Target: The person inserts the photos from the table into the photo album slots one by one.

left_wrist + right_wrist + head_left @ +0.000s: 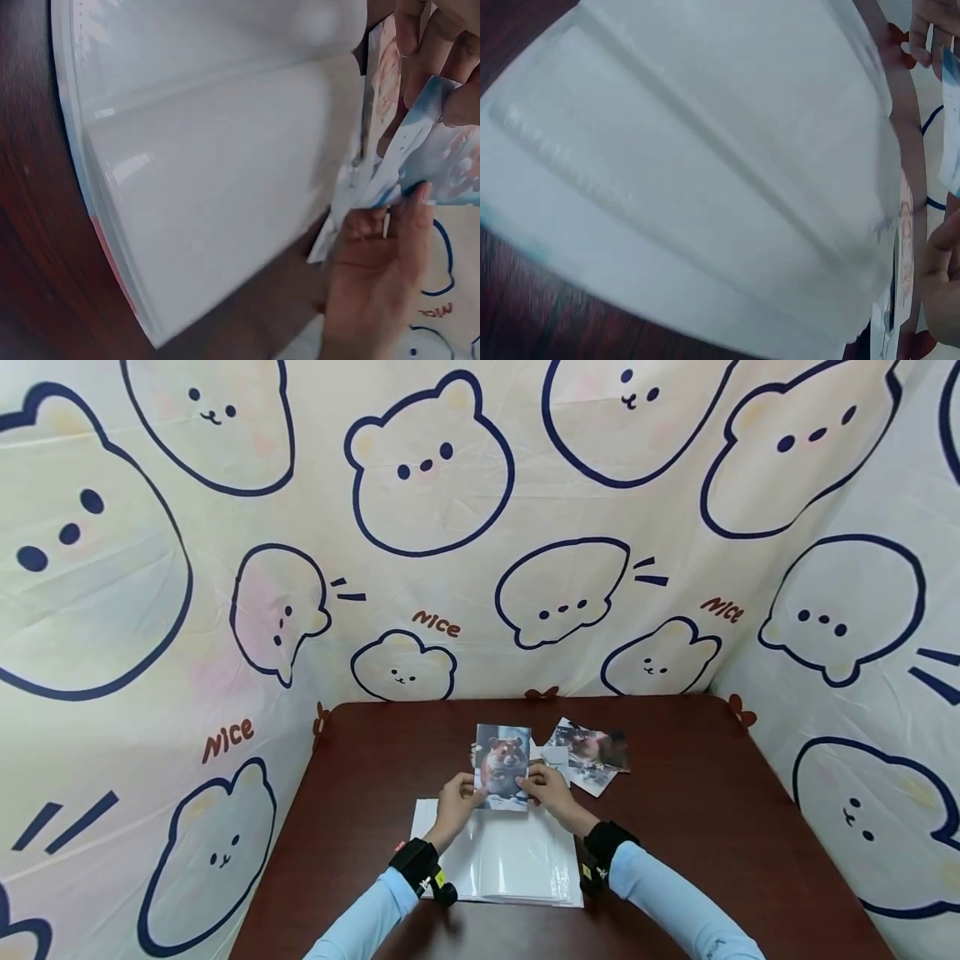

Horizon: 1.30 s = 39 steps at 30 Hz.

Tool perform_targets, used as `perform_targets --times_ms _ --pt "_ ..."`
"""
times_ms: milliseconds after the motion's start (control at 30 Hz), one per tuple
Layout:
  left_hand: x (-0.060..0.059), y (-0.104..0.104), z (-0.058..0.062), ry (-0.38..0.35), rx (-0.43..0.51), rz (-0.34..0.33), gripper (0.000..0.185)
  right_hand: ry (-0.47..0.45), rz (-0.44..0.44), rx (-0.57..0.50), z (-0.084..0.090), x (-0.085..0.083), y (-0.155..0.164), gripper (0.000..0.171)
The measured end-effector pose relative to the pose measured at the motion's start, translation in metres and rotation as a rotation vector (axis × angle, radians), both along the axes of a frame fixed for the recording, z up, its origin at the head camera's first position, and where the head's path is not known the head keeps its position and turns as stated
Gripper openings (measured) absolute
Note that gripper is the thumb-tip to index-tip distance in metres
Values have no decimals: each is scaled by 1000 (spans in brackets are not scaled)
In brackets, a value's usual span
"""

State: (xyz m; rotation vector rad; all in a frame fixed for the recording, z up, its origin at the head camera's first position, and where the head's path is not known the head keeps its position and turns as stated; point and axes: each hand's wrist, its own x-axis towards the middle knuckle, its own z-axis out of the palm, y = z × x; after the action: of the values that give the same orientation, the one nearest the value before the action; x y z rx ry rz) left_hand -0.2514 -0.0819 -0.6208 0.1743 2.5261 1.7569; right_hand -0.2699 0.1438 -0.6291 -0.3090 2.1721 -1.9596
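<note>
Both hands hold up a picture card point(502, 764) showing a furry, round-eared animal on a blue wintry background. My left hand point(456, 806) pinches its left edge near the lower corner. On the opposite edge, my right hand point(553, 791) grips the card between thumb and fingers; the left wrist view also catches this right hand point(379, 270). Beneath the card lies an open album point(517, 860) with glossy, clear-sleeved white pages point(217, 172). In the right wrist view the album pages point(705, 150) fill most of the picture, and the card point(950, 120) shows only at the right edge.
More picture cards point(596, 749) lie loosely overlapped behind the album, to the right of the held card. The brown table point(697, 827) meets cloth walls point(427, 585) printed with bear outlines at its back and sides.
</note>
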Motion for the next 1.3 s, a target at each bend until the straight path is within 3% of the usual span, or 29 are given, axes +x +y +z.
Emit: perform_targets --times_ms 67,167,300,433,533,633,833,1067,1300 --pt "2 -1 -3 91 -85 -1 29 -27 -8 13 10 3 -1 26" --pt "6 -1 -8 283 -276 24 30 -55 -1 -8 21 3 2 22" --pt "12 3 -21 553 -564 13 27 -107 -44 -10 19 -4 6 19" --pt "14 10 -33 756 -720 -177 17 -100 -85 20 8 -16 7 17" --pt "14 17 -38 844 -777 -320 16 -80 -103 37 0 -22 4 22" --pt "13 22 -41 846 -825 -392 24 -89 -120 40 -4 -25 1 28" --pt "22 28 -48 703 -943 -453 40 -91 -119 69 -7 -25 0 33" --pt "28 33 -57 846 -1023 -381 39 -18 -94 97 -8 -24 5 27" --pt "29 33 -55 834 -989 -345 37 -27 -105 138 -10 -29 3 28"
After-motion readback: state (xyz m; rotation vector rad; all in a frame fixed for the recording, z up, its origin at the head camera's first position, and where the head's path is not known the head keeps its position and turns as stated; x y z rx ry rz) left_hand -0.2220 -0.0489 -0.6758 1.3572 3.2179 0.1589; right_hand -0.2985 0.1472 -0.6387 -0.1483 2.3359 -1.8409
